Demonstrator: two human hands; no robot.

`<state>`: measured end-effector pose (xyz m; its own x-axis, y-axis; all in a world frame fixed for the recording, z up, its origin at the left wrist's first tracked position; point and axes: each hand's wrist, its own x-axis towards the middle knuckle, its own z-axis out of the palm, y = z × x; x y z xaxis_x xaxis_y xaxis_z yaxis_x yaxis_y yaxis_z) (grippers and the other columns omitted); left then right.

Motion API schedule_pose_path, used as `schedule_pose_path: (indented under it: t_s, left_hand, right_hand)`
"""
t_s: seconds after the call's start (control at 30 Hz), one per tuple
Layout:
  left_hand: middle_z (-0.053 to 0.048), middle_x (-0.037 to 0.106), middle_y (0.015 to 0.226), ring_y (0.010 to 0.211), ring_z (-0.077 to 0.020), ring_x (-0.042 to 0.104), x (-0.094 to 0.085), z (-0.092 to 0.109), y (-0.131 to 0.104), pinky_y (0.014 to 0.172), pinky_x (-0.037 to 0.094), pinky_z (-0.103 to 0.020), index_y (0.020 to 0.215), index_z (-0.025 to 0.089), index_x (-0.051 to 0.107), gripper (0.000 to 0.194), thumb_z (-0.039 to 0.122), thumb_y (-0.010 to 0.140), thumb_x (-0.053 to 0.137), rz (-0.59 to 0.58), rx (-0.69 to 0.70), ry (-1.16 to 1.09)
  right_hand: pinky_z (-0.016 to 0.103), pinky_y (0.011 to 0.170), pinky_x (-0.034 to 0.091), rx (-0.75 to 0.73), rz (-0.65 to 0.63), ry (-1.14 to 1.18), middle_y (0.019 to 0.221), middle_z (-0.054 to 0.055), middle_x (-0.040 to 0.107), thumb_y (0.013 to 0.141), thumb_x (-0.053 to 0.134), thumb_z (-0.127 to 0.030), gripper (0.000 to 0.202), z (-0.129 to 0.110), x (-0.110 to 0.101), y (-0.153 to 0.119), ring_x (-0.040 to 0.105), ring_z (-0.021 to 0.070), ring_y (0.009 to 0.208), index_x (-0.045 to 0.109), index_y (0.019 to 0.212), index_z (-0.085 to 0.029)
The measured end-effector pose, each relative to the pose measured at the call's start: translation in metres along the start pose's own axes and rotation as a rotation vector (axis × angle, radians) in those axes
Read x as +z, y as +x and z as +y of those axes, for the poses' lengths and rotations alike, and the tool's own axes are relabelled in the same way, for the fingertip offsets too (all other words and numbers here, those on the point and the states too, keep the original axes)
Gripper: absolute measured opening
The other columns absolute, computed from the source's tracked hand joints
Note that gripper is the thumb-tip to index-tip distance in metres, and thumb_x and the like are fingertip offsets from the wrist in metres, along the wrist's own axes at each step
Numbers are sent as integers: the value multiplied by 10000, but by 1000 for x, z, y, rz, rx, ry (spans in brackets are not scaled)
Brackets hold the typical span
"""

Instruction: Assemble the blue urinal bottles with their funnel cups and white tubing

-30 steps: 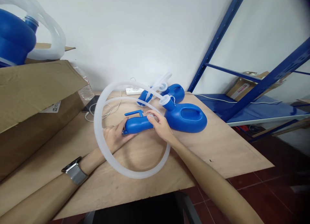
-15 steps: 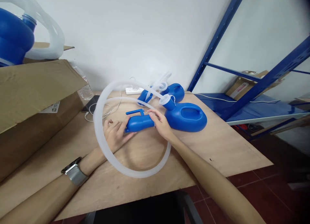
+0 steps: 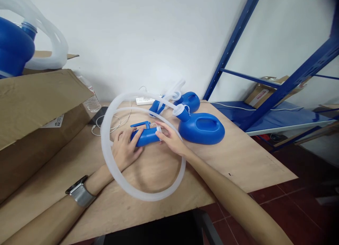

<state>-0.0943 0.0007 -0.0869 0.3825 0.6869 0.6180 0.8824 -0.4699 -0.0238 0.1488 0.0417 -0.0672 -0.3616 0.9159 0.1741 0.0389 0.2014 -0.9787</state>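
Observation:
A small blue plastic urinal bottle [image 3: 148,137] with a thin hooked handle lies sideways just above the table. My left hand [image 3: 125,149] is wrapped over its left end, fingers across the top. My right hand [image 3: 171,139] pinches the white cap [image 3: 159,129] on its right end, where a thin cord shows. A translucent corrugated hose [image 3: 106,146] loops around both hands. One hose end runs into the white-capped neck of a larger blue urinal jug [image 3: 202,128], standing to the right; the other end is hidden near my left hand.
Behind stand another blue jug [image 3: 192,101] and a small blue piece [image 3: 156,106], near a power strip [image 3: 144,101]. At left are an open cardboard box [image 3: 39,107], a plastic bottle [image 3: 92,100] and a white cable [image 3: 116,126]. A blue metal shelf [image 3: 233,114] stands right.
The small blue bottle has moved slightly left and its white cap now shows. My right hand has shifted left onto the cap; my left fingers reach further over the bottle.

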Motion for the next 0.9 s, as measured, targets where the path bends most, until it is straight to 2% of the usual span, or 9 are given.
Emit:
schedule_pose_path:
  t_s: [0.13,0.23,0.3,0.37,0.43,0.53,0.6,0.73,0.9]
  left_hand:
    - [-188,637,1474,1328,-395,622,1,-2,0,1067,476,-538,1549,218,525,593,315,971,611,-34,-51,-39]
    - [-196,637,1478,1333,-399,624,2,-3,1,1072,475,-549,1535,203,532,586,310,964,606,-19,-103,-36]
    - [-201,638,1472,1328,-405,626,3,-3,2,1080,469,-569,1524,201,544,583,283,950,601,-25,-125,-41]
    - [-205,637,1468,1336,-410,618,4,-3,2,1094,459,-587,1520,203,552,586,251,937,592,-32,-134,-52]
    - [-210,631,1476,1353,-410,606,5,-2,1,1109,453,-591,1537,197,536,610,237,931,587,-30,-135,-63]
    - [-216,631,1474,1361,-407,605,8,-3,0,1114,458,-584,1569,186,497,646,251,934,595,-19,-127,-73]
    - [-219,643,1458,1344,-407,622,9,-3,0,1102,471,-580,1578,180,487,651,268,943,602,-11,-110,-80]
    - [-205,653,1469,1282,-382,679,8,0,-2,1045,539,-513,1577,189,507,616,309,982,612,16,-38,-93]
    - [-193,637,1536,1160,-336,766,9,17,-13,870,634,-392,1577,213,537,569,412,1048,602,94,66,-58]
  right_hand:
    - [361,860,671,-54,-43,-99,1582,80,570,956,702,-512,628,-4,-1,-2,721,246,1175,580,1546,-333]
    - [467,1095,599,-242,-7,-346,1630,84,511,973,716,-478,552,-22,-10,-8,617,289,1395,628,1501,-344]
    - [522,1211,503,-413,77,-568,1570,88,559,1002,693,-458,417,-40,-25,-13,581,301,1437,708,1400,-334]
    - [546,1249,448,-539,236,-756,1477,101,629,1046,631,-456,329,-56,-49,-18,589,310,1415,754,1319,-321]
    - [584,1246,430,-515,334,-931,1508,120,608,1019,661,-507,434,-63,-80,-21,557,350,1440,704,1406,-317]
    - [665,1230,400,-328,183,-1220,1599,155,545,907,736,-663,821,-55,-124,-22,478,435,1503,522,1608,-292]
    - [663,1209,404,-271,82,-1375,1568,163,584,898,729,-684,944,-44,-143,-24,511,433,1472,400,1685,-280]
    - [635,1094,475,-280,109,-1543,1513,185,632,915,682,-707,966,-37,-158,-38,582,443,1386,352,1709,-266]
    - [593,990,552,-197,125,-1580,1488,193,658,952,611,-761,914,-59,-167,-70,676,451,1263,386,1700,-286]
